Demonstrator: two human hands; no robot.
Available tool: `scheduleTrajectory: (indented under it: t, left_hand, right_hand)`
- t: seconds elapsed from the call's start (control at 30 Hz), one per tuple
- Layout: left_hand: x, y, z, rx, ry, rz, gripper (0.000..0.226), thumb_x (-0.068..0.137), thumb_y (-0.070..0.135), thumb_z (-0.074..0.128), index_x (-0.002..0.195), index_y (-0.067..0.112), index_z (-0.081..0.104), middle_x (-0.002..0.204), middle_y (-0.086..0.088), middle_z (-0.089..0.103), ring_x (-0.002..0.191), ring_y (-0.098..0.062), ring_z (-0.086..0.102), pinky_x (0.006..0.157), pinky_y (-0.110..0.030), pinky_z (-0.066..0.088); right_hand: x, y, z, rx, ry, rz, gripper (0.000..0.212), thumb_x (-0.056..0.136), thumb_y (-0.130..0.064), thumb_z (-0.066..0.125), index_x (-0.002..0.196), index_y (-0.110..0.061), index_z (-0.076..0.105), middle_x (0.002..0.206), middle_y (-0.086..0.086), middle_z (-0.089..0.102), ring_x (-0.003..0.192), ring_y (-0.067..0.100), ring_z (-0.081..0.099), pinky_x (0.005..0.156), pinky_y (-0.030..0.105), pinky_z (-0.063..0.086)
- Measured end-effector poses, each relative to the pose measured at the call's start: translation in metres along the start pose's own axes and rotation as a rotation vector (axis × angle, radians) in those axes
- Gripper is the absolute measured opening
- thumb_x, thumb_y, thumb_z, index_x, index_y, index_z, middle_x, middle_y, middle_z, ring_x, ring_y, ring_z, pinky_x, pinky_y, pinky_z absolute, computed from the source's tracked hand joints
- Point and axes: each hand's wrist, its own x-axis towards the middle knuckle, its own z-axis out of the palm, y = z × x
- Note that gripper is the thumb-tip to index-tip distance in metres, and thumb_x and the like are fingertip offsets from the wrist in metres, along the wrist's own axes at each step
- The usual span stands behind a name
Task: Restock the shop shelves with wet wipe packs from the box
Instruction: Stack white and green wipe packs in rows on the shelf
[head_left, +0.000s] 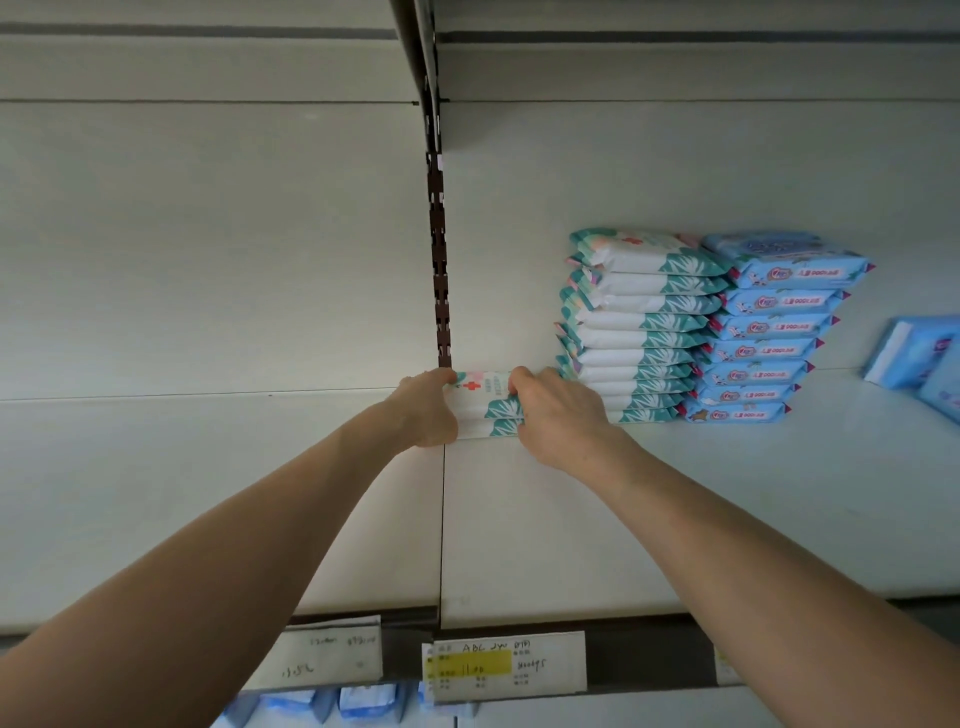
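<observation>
Head view: hands (423, 410) (558, 415) grip red-cross packs (483, 405); price tag (506, 662) reads "ABC".

Bare shelf (675, 519) lies open in front and to my left — on my right, the teal stack (634, 332), then the blue stack (763, 338), wall off the back.

The shelf (675, 493) looks like smooth, matt off-white painted metal, its slotted upright (440, 270) dull dark brown metal, the wet wipe packs (485, 402), teal-and-white stack (634, 322) and blue stack (763, 343) wear soft, faintly glossy plastic film, and the front-edge price labels (504, 662) are matt paper.
</observation>
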Motion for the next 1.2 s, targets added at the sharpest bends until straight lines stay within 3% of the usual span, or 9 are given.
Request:
scheduleTrajectory:
  t: [0.07,0.2,0.37,0.53,0.73,0.97,1.07,1.17,1.2]
  left_hand:
    - [-0.002,-0.001,0.001,0.087,0.038,0.007,0.076,0.084,0.002,0.058,0.149,0.029,0.027,0.137,-0.009,0.035,0.098,-0.026,0.051,0.07,-0.028,0.051]
    - [-0.012,-0.001,-0.007,0.161,0.124,0.026,0.069,0.086,0.007,0.058,0.146,0.027,0.033,0.132,-0.007,0.037,0.099,-0.025,0.053,0.084,-0.032,0.053]
    - [-0.035,0.0,-0.023,0.186,0.179,0.029,0.064,0.086,0.005,0.054,0.145,0.024,0.035,0.135,-0.01,0.036,0.101,-0.029,0.058,0.076,-0.031,0.049]
    - [-0.068,-0.012,-0.037,0.226,0.226,-0.01,0.061,0.087,0.007,0.051,0.144,0.022,0.034,0.135,-0.011,0.037,0.106,-0.03,0.057,0.081,-0.033,0.049]
    - [-0.12,-0.041,-0.058,0.224,0.306,-0.178,0.063,0.087,0.009,0.05,0.145,0.025,0.033,0.136,-0.011,0.041,0.123,-0.027,0.048,0.099,-0.035,0.043]
    - [-0.209,-0.062,-0.06,0.171,0.409,-0.47,0.057,0.087,0.008,0.048,0.143,0.017,0.035,0.137,-0.015,0.045,0.125,-0.028,0.046,0.099,-0.032,0.038]
    - [-0.25,-0.064,-0.051,0.158,0.461,-0.615,0.056,0.089,0.011,0.051,0.142,0.014,0.036,0.139,-0.015,0.044,0.127,-0.029,0.045,0.102,-0.033,0.04]
    - [-0.297,-0.064,-0.038,0.145,0.518,-0.719,0.054,0.087,0.006,0.05,0.14,0.01,0.039,0.138,-0.016,0.047,0.128,-0.028,0.044,0.101,-0.035,0.042]
    - [-0.314,-0.065,-0.033,0.134,0.529,-0.759,0.056,0.086,0.005,0.049,0.141,0.01,0.038,0.139,-0.015,0.046,0.127,-0.028,0.045,0.1,-0.036,0.043]
  right_hand:
    - [-0.003,-0.002,-0.005,-0.066,0.015,0.001,0.041,0.089,-0.007,0.056,0.127,-0.012,0.042,0.118,0.011,0.048,0.102,0.028,0.055,0.066,0.032,0.035]
    - [-0.011,-0.012,-0.018,-0.084,0.059,-0.035,0.037,0.088,-0.003,0.055,0.124,-0.011,0.048,0.118,0.01,0.046,0.103,0.027,0.053,0.067,0.032,0.035]
    - [-0.017,-0.036,-0.033,-0.075,0.026,-0.083,0.038,0.09,-0.007,0.054,0.127,-0.014,0.05,0.118,0.009,0.047,0.103,0.028,0.055,0.07,0.033,0.038]
    - [-0.024,-0.065,-0.044,-0.075,0.002,-0.16,0.03,0.093,-0.008,0.049,0.122,-0.015,0.055,0.115,0.008,0.052,0.106,0.027,0.056,0.075,0.034,0.04]
    - [-0.029,-0.113,-0.056,-0.037,-0.031,-0.369,0.027,0.094,-0.014,0.048,0.119,-0.013,0.058,0.117,0.007,0.058,0.106,0.029,0.057,0.073,0.029,0.036]
    - [-0.062,-0.163,-0.065,0.019,-0.069,-0.716,0.025,0.094,-0.017,0.051,0.117,-0.012,0.059,0.115,0.008,0.061,0.104,0.028,0.058,0.072,0.028,0.038]
    - [-0.09,-0.18,-0.068,0.033,-0.102,-0.847,0.02,0.092,-0.014,0.051,0.11,-0.011,0.06,0.11,0.008,0.062,0.092,0.026,0.057,0.068,0.029,0.037]
    - [-0.124,-0.198,-0.071,0.037,-0.142,-0.97,0.005,0.09,-0.012,0.053,0.087,-0.012,0.057,0.09,0.006,0.058,0.087,0.03,0.055,0.061,0.026,0.034]
    - [-0.138,-0.204,-0.072,0.034,-0.146,-1.011,0.015,0.089,-0.012,0.053,0.074,-0.013,0.049,0.079,0.005,0.052,0.083,0.03,0.053,0.056,0.026,0.031]
